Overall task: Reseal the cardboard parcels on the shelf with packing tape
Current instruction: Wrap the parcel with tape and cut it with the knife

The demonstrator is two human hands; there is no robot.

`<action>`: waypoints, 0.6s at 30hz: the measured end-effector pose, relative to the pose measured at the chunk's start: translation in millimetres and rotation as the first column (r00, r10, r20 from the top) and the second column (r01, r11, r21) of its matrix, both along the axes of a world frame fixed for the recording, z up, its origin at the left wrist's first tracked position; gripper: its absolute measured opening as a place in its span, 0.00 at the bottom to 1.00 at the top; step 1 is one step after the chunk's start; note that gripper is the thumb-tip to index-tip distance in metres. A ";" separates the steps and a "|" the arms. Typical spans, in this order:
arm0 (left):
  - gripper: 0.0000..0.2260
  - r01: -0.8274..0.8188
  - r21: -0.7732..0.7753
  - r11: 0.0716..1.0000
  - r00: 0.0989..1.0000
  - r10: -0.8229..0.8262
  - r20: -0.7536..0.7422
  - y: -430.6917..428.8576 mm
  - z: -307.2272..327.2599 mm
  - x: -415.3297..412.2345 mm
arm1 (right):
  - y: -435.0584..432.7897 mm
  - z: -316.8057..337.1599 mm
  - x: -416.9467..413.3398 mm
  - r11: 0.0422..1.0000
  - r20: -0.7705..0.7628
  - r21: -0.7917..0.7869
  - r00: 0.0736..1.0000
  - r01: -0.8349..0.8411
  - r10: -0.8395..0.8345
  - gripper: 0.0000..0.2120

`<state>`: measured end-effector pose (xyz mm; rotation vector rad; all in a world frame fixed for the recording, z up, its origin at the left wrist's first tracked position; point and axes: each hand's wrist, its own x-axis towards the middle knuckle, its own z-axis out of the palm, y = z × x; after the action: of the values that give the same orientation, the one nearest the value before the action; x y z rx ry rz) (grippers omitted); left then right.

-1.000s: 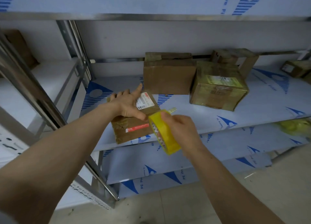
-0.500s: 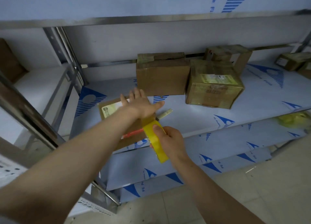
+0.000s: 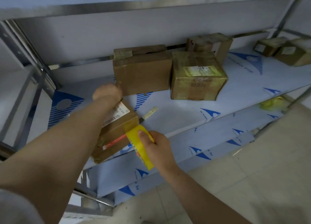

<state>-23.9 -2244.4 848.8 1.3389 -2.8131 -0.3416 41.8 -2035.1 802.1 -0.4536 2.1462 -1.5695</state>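
Two things can go wrong here, as I judge it. First, the flat parcel (image 3: 116,131) lies at the near left of the shelf (image 3: 185,116), and its near corner reaches the shelf edge or goes a little over it. If the pull on the tape is stronger than the hold at the far end, the parcel may turn or slide off toward the floor. Second, the short strip of tape (image 3: 130,126) between the roll and the parcel is tight and slanted. If the roll is led around at a wrong angle, the tape may wrinkle, stick to itself or miss the seam, and then the flap is not closed well.

The left hand (image 3: 107,94) reaches across the parcel to its far end, close by the lower corner of the brown box (image 3: 143,72). Its fingers are curled down, and it seems to grip the far edge of the parcel, though blur makes this not fully sure. The right hand (image 3: 157,149) is at the near right corner of the parcel and holds the yellow tape roll (image 3: 141,144) standing on its edge. The thumb presses on the outer face and the other fingers wrap behind.
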 end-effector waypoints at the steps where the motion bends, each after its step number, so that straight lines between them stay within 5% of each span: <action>1: 0.25 -0.039 0.105 0.994 0.999 0.040 -0.008 -5.6 0.9 -1.2 | -1.0 -1.8 0.2 1.000 -0.001 -0.002 1.000 0.003 -0.003 0.29; 4: 0.25 -0.077 0.259 0.963 0.997 0.080 -0.002 -3.2 4.3 -4.6 | -2.4 -4.6 -4.5 1.000 0.013 0.001 1.000 0.005 -0.005 0.31; 8: 0.30 0.148 -0.241 0.959 0.984 -0.168 -0.064 30.0 7.3 0.5 | -1.8 -1.8 -5.8 1.000 0.013 0.016 1.000 0.005 -0.005 0.31; 10: 0.33 0.219 -0.305 0.927 0.971 -0.238 -0.025 44.6 13.6 6.1 | 1.3 -1.2 -6.5 1.000 0.025 0.006 1.000 0.010 -0.011 0.28; 13: 0.41 0.323 -0.089 0.942 0.941 -0.310 0.139 53.7 14.1 16.3 | 1.9 -2.6 -6.6 1.000 0.047 -0.018 0.999 0.013 -0.012 0.21; 18: 0.63 0.400 0.264 0.878 0.817 -0.472 0.331 31.5 39.6 54.3 | 1.5 1.6 -8.3 1.000 0.028 0.019 1.000 -0.009 0.008 0.24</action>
<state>30.4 -2212.9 888.4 0.8227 -3.5044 -0.3821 33.5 -2033.5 803.8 -0.4310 2.1334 -1.5406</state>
